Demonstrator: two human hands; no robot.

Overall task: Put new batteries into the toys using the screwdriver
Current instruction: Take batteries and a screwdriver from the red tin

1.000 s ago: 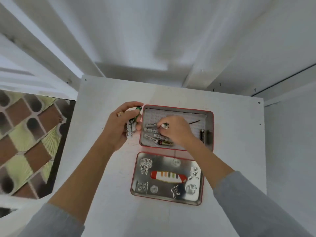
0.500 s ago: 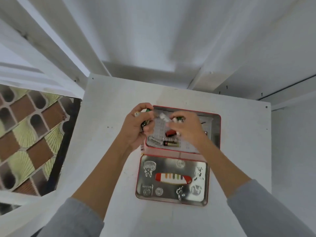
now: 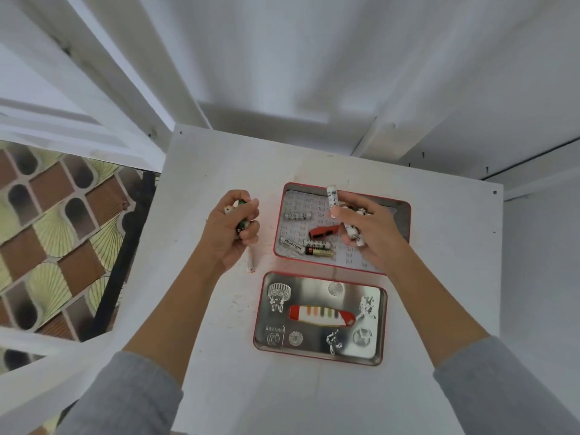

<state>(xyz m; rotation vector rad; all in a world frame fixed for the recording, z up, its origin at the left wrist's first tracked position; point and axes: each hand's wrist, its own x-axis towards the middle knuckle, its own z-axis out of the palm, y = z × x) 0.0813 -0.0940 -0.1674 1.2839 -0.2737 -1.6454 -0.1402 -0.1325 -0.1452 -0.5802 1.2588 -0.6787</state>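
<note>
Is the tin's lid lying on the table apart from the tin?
Yes, the lid lies flat on the table just in front of the open tin, with a strip of bare table between them.

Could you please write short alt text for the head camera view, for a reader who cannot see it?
Seen from above, a person's right hand lifts a white battery from an open red-rimmed tin of batteries on a white table, while the left hand grips several more. The tin's lid lies nearer the person, inside up.

Tin [image 3: 403,221] behind lid [image 3: 320,356]; batteries [image 3: 314,249] inside tin.
</note>
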